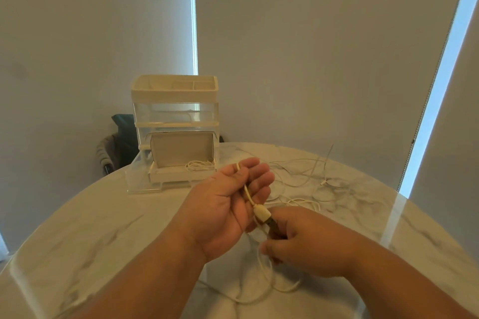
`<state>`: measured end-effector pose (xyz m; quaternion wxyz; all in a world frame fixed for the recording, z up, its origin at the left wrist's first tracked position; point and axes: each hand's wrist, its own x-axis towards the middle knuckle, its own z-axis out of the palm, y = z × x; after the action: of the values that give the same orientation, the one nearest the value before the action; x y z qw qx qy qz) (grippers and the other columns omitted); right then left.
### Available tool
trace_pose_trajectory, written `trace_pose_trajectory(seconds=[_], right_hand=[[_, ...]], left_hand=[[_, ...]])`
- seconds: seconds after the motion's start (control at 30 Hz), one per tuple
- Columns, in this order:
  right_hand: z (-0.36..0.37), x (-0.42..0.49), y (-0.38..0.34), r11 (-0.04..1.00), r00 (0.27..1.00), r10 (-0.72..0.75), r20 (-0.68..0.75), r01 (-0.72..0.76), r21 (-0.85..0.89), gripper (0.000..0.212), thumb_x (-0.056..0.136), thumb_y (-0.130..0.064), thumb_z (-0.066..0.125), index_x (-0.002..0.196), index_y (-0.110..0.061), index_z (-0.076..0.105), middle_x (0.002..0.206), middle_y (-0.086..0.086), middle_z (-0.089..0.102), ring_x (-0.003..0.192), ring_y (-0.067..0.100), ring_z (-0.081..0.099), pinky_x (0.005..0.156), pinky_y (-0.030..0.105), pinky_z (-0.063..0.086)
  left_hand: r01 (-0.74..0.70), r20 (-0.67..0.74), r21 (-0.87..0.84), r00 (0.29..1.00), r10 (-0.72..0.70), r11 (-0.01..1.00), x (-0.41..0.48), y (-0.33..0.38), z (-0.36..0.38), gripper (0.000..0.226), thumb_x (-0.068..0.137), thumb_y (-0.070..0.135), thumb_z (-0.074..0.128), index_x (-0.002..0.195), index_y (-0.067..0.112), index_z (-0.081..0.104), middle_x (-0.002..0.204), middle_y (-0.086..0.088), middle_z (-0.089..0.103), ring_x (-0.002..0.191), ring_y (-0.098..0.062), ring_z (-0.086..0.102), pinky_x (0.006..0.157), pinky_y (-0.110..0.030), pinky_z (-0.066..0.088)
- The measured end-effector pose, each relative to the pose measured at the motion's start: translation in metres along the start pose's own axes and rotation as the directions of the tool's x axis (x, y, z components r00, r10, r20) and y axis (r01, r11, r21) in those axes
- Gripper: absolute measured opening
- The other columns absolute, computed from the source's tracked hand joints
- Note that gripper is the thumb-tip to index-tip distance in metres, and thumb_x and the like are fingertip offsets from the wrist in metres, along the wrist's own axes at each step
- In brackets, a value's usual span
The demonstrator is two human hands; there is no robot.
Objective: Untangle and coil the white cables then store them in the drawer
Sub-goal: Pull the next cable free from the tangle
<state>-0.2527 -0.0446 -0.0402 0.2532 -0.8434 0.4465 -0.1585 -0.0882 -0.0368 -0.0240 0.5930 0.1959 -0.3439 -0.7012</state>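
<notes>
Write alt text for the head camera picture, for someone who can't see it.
A person's left hand, palm up, carries a white cable while the right hand pinches its plug, above a marble table. Behind, a clear drawer unit has its bottom drawer open with a coiled cable inside; loose cables lie to the right.

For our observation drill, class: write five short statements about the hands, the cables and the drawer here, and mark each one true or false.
1. The bottom drawer is pulled out. True.
2. A coiled cable lies in it. True.
3. The right hand holds nothing. False: it pinches a white cable's plug.
4. No cables lie on the table. False: loose cables lie beyond the hands.
5. The left hand lies flat on the table. False: it is raised, with cable along its palm.
</notes>
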Motion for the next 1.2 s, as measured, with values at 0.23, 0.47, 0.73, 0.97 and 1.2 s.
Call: trace_pose_trajectory(seconds=[0.23, 0.47, 0.73, 0.97, 1.2], right_hand=[[-0.005, -0.003, 0.004, 0.994, 0.990, 0.107, 0.094, -0.104, -0.041, 0.011, 0.092, -0.032, 0.063, 0.097, -0.033, 0.073, 0.088, -0.013, 0.074, 0.080, 0.002, 0.067, 0.083, 0.027, 0.055], [-0.011, -0.005, 0.010, 0.978, 0.979, 0.197, 0.048, -0.193, -0.080, 0.020, 0.096, -0.041, 0.059, 0.090, -0.030, 0.075, 0.075, -0.012, 0.072, 0.067, 0.001, 0.063, 0.080, 0.028, 0.053], [0.001, -0.003, 0.000, 0.971, 0.977, 0.171, 0.125, -0.146, -0.188, 0.030, 0.102, -0.042, 0.047, 0.078, -0.031, 0.061, 0.115, -0.028, 0.065, 0.098, 0.001, 0.058, 0.087, 0.023, 0.044], [0.005, -0.009, -0.011, 0.988, 0.993, 0.073, 0.094, -0.059, -0.144, 0.035, 0.095, -0.050, 0.055, 0.130, -0.054, 0.055, 0.113, -0.027, 0.068, 0.098, -0.009, 0.060, 0.092, 0.018, 0.046], [-0.002, -0.009, -0.011, 0.988, 0.990, 0.095, -0.108, -0.107, -0.109, 0.017, 0.089, -0.032, 0.066, 0.103, -0.038, 0.074, 0.063, -0.031, 0.058, 0.057, -0.009, 0.054, 0.056, 0.013, 0.038]], left_hand=[[-0.041, -0.087, 0.022, 0.995, 0.043, 0.999, 0.002, 0.001, -0.003, 0.025, 0.097, -0.005, 0.042, 0.103, 0.000, 0.065, 0.103, -0.019, 0.073, 0.096, -0.028, 0.073, 0.083, -0.033, 0.059], [-0.068, -0.072, 0.025, 0.995, 0.070, 0.997, 0.003, 0.003, -0.003, 0.025, 0.093, -0.002, 0.042, 0.096, 0.008, 0.065, 0.094, -0.010, 0.073, 0.068, -0.013, 0.068, 0.060, -0.022, 0.056], [-0.087, -0.045, -0.126, 0.996, 0.082, 0.988, 0.005, 0.012, -0.007, 0.017, 0.088, 0.016, 0.046, 0.095, 0.010, 0.060, 0.063, 0.006, 0.037, 0.048, -0.007, 0.027, 0.044, -0.020, 0.031], [-0.172, -0.125, 0.077, 0.975, 0.181, 0.982, 0.008, 0.004, -0.009, 0.025, 0.103, 0.017, 0.038, 0.102, 0.007, 0.061, 0.069, -0.002, 0.053, 0.056, -0.011, 0.049, 0.060, -0.026, 0.044], [-0.323, 0.050, 0.705, 0.910, 0.411, 0.631, 0.001, -0.003, -0.011, 0.028, 0.102, 0.023, 0.040, 0.105, 0.016, 0.067, 0.093, -0.002, 0.076, 0.096, -0.014, 0.071, 0.087, -0.024, 0.055]])
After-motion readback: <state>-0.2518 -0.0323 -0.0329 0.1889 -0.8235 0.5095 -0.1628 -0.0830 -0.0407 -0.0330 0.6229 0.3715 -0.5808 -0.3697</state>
